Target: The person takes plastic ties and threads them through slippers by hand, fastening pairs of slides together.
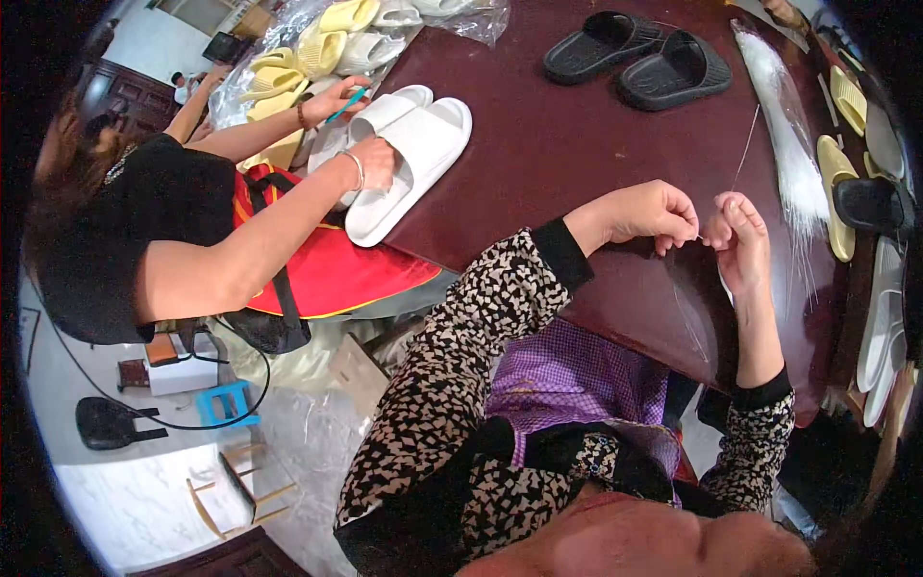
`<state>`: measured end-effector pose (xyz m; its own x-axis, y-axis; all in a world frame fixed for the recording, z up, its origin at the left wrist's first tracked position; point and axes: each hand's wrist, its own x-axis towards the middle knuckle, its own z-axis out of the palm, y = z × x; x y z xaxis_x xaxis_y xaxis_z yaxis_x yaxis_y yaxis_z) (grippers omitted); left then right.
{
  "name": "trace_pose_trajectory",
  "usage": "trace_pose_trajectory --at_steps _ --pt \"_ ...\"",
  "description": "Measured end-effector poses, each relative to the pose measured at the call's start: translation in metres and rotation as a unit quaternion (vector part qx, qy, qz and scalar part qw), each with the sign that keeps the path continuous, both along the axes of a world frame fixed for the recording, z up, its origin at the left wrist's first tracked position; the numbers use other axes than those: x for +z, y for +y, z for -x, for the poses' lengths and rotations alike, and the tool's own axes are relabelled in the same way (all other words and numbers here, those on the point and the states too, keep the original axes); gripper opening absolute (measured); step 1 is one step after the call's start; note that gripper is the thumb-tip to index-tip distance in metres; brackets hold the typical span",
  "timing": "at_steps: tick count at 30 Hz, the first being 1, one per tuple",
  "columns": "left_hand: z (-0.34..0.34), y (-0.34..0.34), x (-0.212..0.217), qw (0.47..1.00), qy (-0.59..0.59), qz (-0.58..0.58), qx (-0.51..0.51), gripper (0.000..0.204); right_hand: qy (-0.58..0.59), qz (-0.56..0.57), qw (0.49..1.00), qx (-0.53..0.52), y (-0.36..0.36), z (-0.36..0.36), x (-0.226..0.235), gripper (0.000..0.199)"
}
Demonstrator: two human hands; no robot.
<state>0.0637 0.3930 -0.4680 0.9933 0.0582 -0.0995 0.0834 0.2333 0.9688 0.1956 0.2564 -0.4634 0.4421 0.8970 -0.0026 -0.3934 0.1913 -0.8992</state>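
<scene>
My left hand is closed in a pinch over the dark red table. Close by on its right, my right hand is raised with thumb and fingers pressed together. Between the fingertips of both hands runs a thin clear strand, hard to see. A fine line rises from the right hand toward a bundle of white, hair-like strands lying to its right. More faint strands lie on the table below the hands. Beyond them sits a pair of black slippers.
On the left a co-worker in a black top holds white slippers. Yellow slippers in clear plastic pile up at the far left. More slippers line the table's right edge. A blue stool stands on the floor.
</scene>
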Motion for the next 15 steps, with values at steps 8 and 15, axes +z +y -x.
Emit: trace_pose_trajectory --at_steps 8,15 --pt "-0.0008 -0.0003 -0.0016 1.000 0.005 -0.005 0.001 0.011 -0.010 0.005 1.000 0.008 -0.0013 -0.0012 -0.0020 0.020" --pt "-0.0003 -0.0003 -0.0022 1.000 0.009 -0.016 -0.003 0.012 -0.004 -0.027 0.999 0.019 -0.0012 -0.0022 -0.0006 0.017"
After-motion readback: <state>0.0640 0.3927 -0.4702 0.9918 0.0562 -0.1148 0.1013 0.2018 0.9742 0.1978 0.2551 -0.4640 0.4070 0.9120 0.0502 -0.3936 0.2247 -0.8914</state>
